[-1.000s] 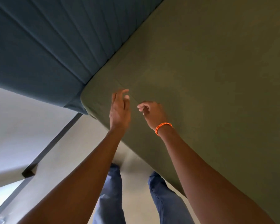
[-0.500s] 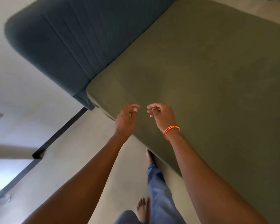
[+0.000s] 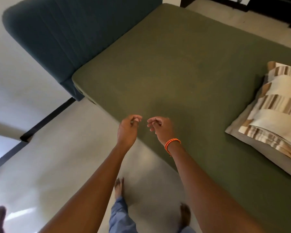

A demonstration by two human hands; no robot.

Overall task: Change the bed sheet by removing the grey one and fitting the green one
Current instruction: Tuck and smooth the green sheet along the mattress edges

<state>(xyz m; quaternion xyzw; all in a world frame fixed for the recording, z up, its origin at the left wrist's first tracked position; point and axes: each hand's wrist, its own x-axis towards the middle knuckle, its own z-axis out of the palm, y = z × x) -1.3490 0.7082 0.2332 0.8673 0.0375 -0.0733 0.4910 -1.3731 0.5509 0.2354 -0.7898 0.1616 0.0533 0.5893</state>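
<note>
Smoothly fitted matte green sheet (image 3: 183, 68), left hand (image 3: 127, 130) and right hand (image 3: 161, 128) loosely curled, empty

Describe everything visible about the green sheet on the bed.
The green sheet is olive, matte cloth, stretched smooth and flat over the whole mattress with barely a wrinkle. Its near corner by the dark blue headboard wraps down over the mattress edge, with small gaps underneath. A striped brown and cream pillow lies on its right side. Both hands, left and right, hover at its near edge and hold nothing.
</note>
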